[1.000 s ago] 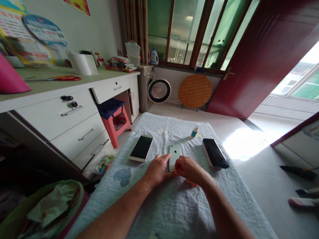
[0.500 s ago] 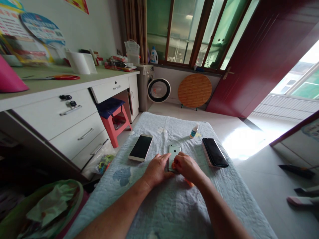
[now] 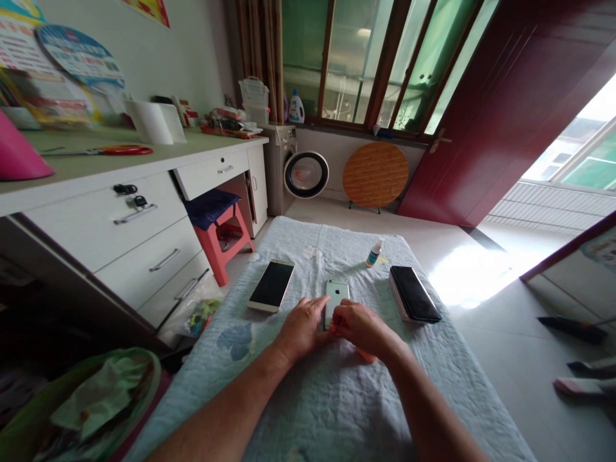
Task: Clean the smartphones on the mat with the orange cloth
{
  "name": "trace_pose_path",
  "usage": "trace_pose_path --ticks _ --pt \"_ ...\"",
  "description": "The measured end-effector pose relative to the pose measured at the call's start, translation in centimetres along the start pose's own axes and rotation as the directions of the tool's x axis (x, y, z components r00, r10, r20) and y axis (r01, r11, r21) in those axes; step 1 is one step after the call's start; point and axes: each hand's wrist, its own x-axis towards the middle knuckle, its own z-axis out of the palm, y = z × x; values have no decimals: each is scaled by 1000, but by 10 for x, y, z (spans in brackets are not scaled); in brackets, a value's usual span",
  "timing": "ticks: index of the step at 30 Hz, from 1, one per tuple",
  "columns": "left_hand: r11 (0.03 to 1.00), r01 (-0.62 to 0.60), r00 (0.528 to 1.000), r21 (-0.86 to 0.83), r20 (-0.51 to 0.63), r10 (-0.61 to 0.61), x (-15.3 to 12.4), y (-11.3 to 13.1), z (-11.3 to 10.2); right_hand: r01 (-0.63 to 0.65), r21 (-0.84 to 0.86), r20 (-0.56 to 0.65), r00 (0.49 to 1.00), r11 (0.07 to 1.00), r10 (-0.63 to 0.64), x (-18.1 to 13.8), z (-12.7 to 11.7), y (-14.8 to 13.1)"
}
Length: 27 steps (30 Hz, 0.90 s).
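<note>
A silver phone [image 3: 336,292] lies back up in the middle of a pale blue quilted cloth [image 3: 332,410]. My left hand [image 3: 301,327] rests flat on the cloth with its fingers against the phone's left edge. My right hand [image 3: 362,327] is closed on an orange cloth [image 3: 366,355] and presses it on the phone's near end. A gold phone [image 3: 271,285] lies screen up to the left. A dark phone [image 3: 414,294] lies to the right. A small bottle [image 3: 375,253] with a blue label stands behind them.
White desk with drawers [image 3: 144,224] runs along the left, a red stool [image 3: 221,240] under it. A green bag of scraps [image 3: 86,404] sits at the lower left. A washing machine [image 3: 298,170] and a round wooden board [image 3: 375,174] stand by the far wall.
My right hand has shifted slightly back and forth over the silver phone's near end with the orange cloth. My left hand has stayed beside the phone.
</note>
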Motion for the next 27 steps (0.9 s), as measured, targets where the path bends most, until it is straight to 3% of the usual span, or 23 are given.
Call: trace_pose_path --ticks 7,13,19,27 --pt "999 33 999 14 -9 -33 0 -2 3 13 -10 22 1000 1000 -13 -3 -5 25" --pt "1000 -3 1000 23 -2 3 0 -4 3 9 -16 2 1000 1000 -9 -3 -5 29" --pt "999 -7 1000 51 12 6 0 -4 3 -26 4 -162 986 1000 26 8 5 29" --pt "999 -16 1000 44 6 16 0 -6 5 -98 70 -390 913 993 117 27 17 41"
